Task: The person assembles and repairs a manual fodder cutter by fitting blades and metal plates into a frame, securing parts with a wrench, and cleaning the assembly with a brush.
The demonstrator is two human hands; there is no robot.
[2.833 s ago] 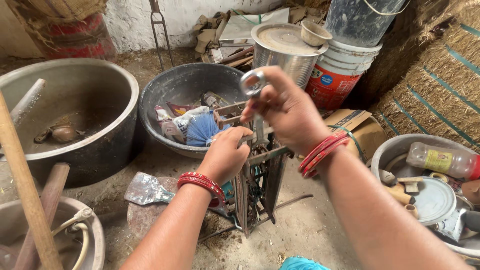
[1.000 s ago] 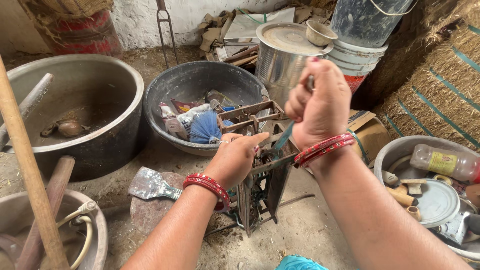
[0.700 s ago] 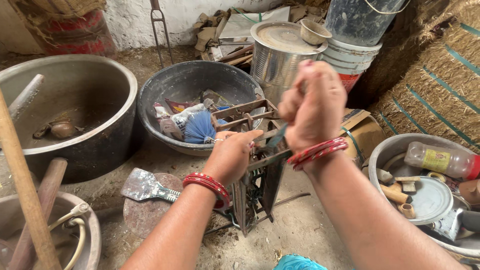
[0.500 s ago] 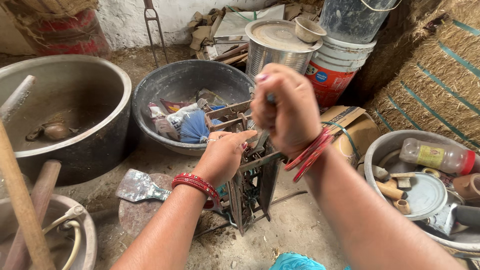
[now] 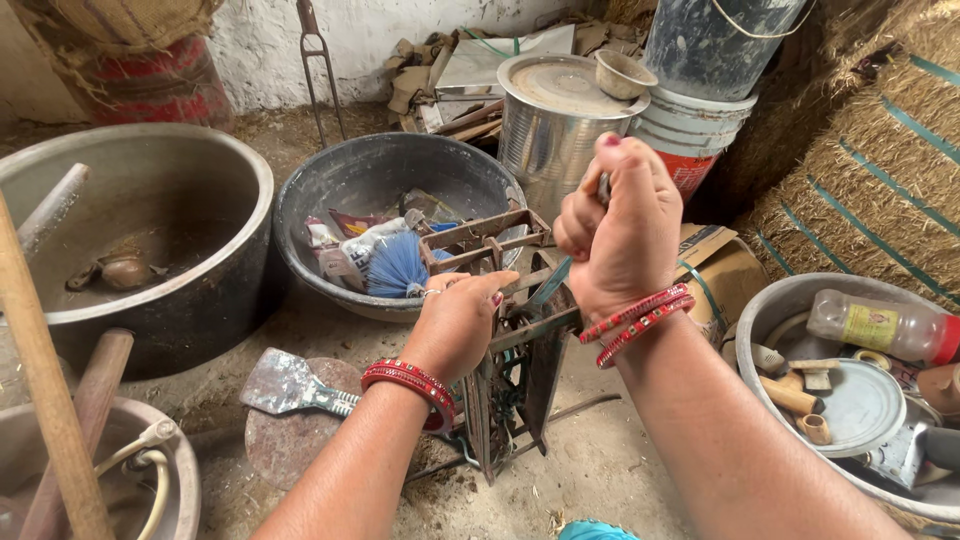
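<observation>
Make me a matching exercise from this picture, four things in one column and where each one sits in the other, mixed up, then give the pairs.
Things:
1. blue brush
2. plastic bottle
3. small metal bowl
4. scraper

Places:
A. on the lid of the steel drum
B. on the ground by the left hand
C. in the dark basin behind the metal frame
D. in the basin at far right

Pairs: 1-C, 2-D, 3-A, 4-B
</observation>
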